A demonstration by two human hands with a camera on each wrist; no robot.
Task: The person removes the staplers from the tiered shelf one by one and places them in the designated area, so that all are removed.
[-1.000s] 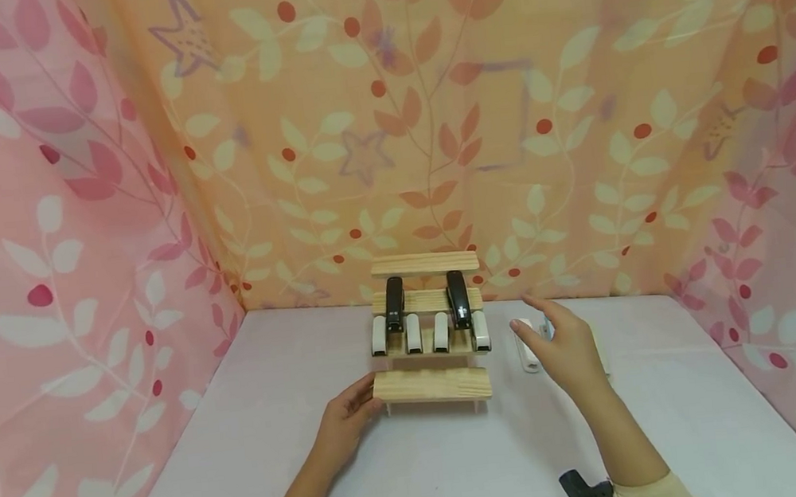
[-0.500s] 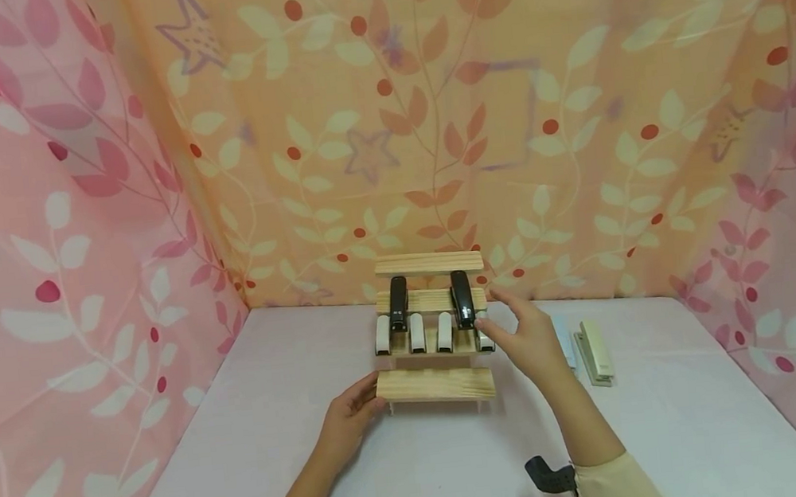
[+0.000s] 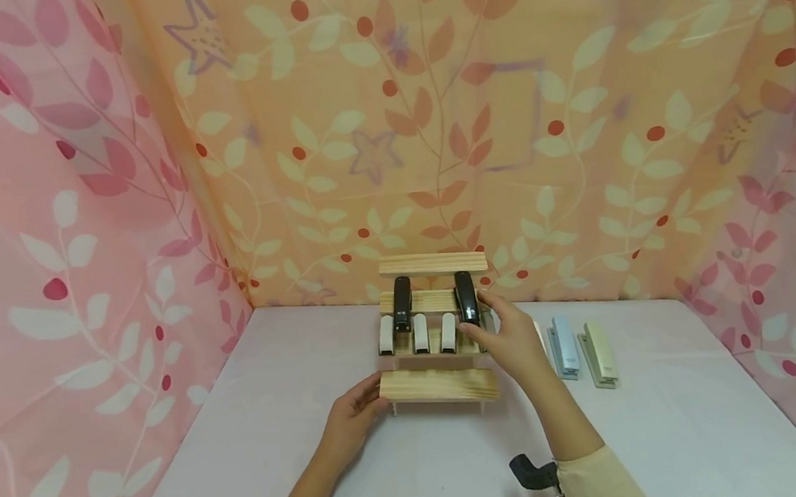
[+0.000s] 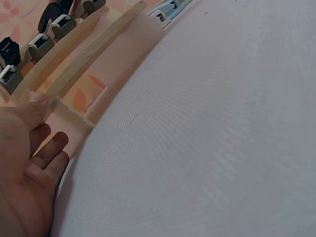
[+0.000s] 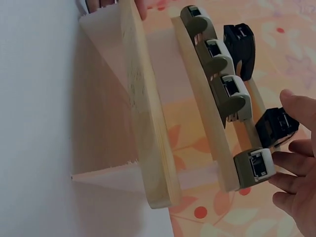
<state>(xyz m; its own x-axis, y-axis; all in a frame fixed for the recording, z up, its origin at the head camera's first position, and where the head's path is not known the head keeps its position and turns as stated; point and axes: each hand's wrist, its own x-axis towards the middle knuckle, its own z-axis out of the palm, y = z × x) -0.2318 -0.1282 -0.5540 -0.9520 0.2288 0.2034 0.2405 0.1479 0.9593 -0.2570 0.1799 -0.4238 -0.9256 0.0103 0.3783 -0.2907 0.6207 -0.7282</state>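
Note:
A stepped wooden rack [image 3: 438, 386] stands mid-table. My left hand [image 3: 348, 423] holds the left end of its lowest board, thumb on the board's edge and fingers beside the white side panel. Several white staplers [image 3: 420, 334] stand along a middle step. Behind them, a left black stapler [image 3: 402, 304] and a right black stapler [image 3: 467, 298] lean on a higher step. My right hand [image 3: 515, 340] is around the right black stapler, thumb on one side, fingers on the other, loosely bent. The rightmost white stapler [image 5: 255, 168] sits close to its fingertips, mostly hidden in the head view.
Right of the rack, a blue stapler [image 3: 564, 348] and a pale green stapler [image 3: 600, 355] lie on the white tabletop [image 3: 701, 403]. Another white item [image 3: 539, 339] beside them is mostly covered by the right hand. Patterned cloth [image 3: 332, 167] rises behind the table.
My right hand has moved left from above the loose staplers to the right black stapler on the rack, uncovering the blue and green ones. The left hand keeps its hold on the rack.

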